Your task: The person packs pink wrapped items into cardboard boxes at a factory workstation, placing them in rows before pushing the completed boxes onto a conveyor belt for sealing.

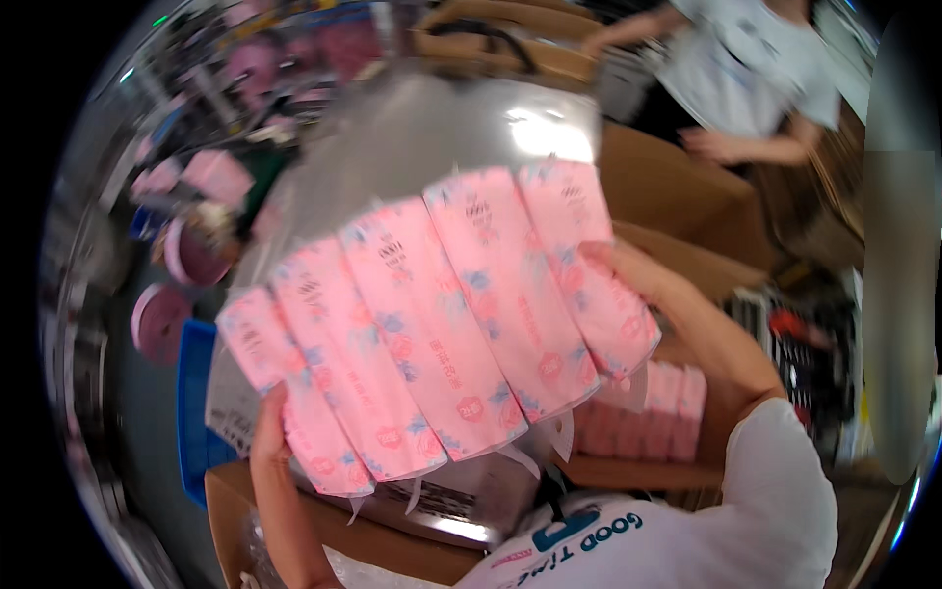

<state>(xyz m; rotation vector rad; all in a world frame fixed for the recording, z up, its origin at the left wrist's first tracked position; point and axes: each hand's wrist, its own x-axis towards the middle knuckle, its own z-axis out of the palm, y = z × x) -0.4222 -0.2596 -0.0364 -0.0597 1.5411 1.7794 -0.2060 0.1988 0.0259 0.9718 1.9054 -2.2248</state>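
Observation:
Between my two hands is a row of several pink tissue packs point(432, 329), soft-wrapped, printed with blue and pink flowers and pressed side by side. The row is tilted, its right end higher, above a shiny metal table. My left hand point(272, 424) grips the left end, its fingers partly hidden by the packs. At the right end, my right hand point(628, 273) presses on the outermost pack, squeezing the row from the other side. Loose wrapper ends hang from the packs' near edge.
The metal table point(432, 118) stretches away ahead. A carton point(648, 473) at lower right holds more pink packs; another open carton point(235, 530) stands at lower left. A blue bin point(193, 412) and pink rolls point(160, 322) are left. A co-worker point(751, 79) stands beyond cardboard boxes.

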